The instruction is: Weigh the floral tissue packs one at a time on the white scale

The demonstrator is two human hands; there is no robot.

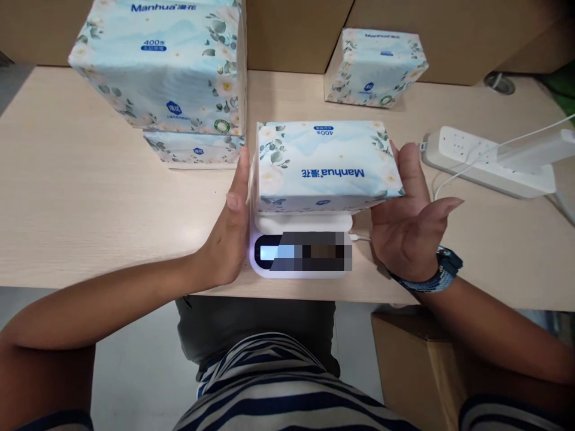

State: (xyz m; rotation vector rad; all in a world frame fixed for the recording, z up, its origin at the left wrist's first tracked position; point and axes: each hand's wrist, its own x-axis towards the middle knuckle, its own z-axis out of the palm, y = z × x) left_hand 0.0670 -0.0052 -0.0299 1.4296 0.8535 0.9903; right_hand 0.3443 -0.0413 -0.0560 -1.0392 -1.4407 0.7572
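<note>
Currently both hands have a loose grip, clamped on nothing: the left hand (pixel 227 239) is held edge-on with its fingers straight, along the left side of the pack (pixel 323 158), while the right hand (pixel 404 227) is spread at the pack's right end, palm up, thumb well apart from the fingers. The right fingers reach the pack's end and seem to touch it; whether the left fingers touch its side, I cannot tell. The pack lies on the white scale (pixel 305 223), near the middle of the counter (pixel 90 179), its print upside down from the near side: "Manhua 漫花" in blue, with "400张" on the far part of its top. On the scale's near edge the display (pixel 274 252) glows pale blue at its left, the rest masked by blurred blocks, so no reading can be made out. To the far left, a top pack (pixel 162 78) sits on a lower pack (pixel 179 151); the upper one reads "Manhua 漫花" and "400张", with a blue badge marked "漫花" and a round green mark at its near right corner. At the far right, against cardboard (pixel 291 36), a far pack (pixel 381 66) also reads "Manhua". A white power strip (pixel 453 149) lies right of the right hand.
</note>
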